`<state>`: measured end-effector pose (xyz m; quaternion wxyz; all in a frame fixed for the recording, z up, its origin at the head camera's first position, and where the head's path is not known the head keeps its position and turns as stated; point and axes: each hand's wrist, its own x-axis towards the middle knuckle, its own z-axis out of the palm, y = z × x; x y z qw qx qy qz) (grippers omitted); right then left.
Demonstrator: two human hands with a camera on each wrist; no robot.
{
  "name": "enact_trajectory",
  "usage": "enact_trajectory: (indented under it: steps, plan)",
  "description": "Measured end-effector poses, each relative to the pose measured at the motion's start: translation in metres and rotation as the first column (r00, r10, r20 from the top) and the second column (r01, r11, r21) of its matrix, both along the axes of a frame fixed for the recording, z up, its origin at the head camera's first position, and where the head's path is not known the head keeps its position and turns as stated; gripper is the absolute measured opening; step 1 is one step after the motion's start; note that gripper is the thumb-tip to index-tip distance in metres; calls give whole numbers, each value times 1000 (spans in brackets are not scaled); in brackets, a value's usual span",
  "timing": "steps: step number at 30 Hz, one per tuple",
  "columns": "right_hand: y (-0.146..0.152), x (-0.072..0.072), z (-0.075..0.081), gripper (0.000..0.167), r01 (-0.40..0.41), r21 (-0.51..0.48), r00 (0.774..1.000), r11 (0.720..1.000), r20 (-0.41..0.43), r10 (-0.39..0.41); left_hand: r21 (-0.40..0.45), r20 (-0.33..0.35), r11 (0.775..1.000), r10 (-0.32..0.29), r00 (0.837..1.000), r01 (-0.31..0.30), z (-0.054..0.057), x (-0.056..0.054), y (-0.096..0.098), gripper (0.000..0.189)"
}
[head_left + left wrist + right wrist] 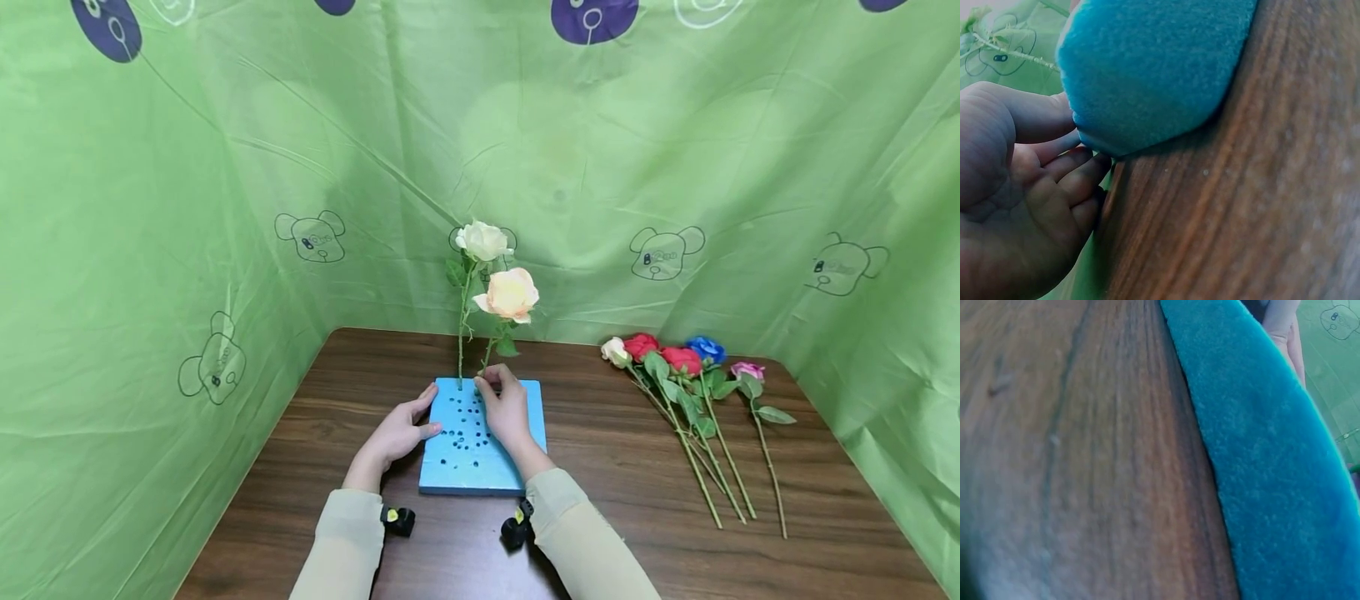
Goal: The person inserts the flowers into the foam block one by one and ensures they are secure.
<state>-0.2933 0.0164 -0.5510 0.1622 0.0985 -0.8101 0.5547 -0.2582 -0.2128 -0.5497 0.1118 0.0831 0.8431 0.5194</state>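
Note:
A blue foam board with many small holes lies on the table. A white rose stands upright at its back edge, stem in the board. In front of it a peach rose leans slightly right; my right hand pinches its stem low, close to the board's surface. Whether that stem's end sits in a hole is hidden by the fingers. My left hand grips the board's left edge, thumb on top. The left wrist view shows the thumb and curled fingers at the foam's edge.
On the right of the wooden table lie several loose roses: a cream one, red ones, a blue one and a pink one. A green curtain encloses the table's back and sides.

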Motion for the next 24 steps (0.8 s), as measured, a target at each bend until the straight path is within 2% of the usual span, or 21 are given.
enact_trajectory:
  steps: [5, 12, 15, 20, 24]
  plan:
    - [2, 0, -1, 17, -7, -57, 997, 998, 71, 11, 3, 2, 1000, 3, 1000, -3, 1, 0, 0, 74]
    - [2, -1, -1, 20, -5, -128, 996, 992, 86, 16, 3, 4, 1000, 5, 1000, -5, 1, 0, 1, 73]
    - [1, -2, 0, 19, -1, -85, 998, 996, 68, 7, 4, 3, 1000, 4, 1000, -4, 1, 0, 1, 73]
    - [0, -3, 2, 20, 10, 49, 999, 999, 32, -12, 3, 1, 1000, 3, 1000, -3, 1, 0, 1, 73]
    - [0, -3, 3, 22, 1, 93, 999, 996, 33, -4, -3, -3, 1000, 6, 1000, -6, 2, 0, 1, 73]
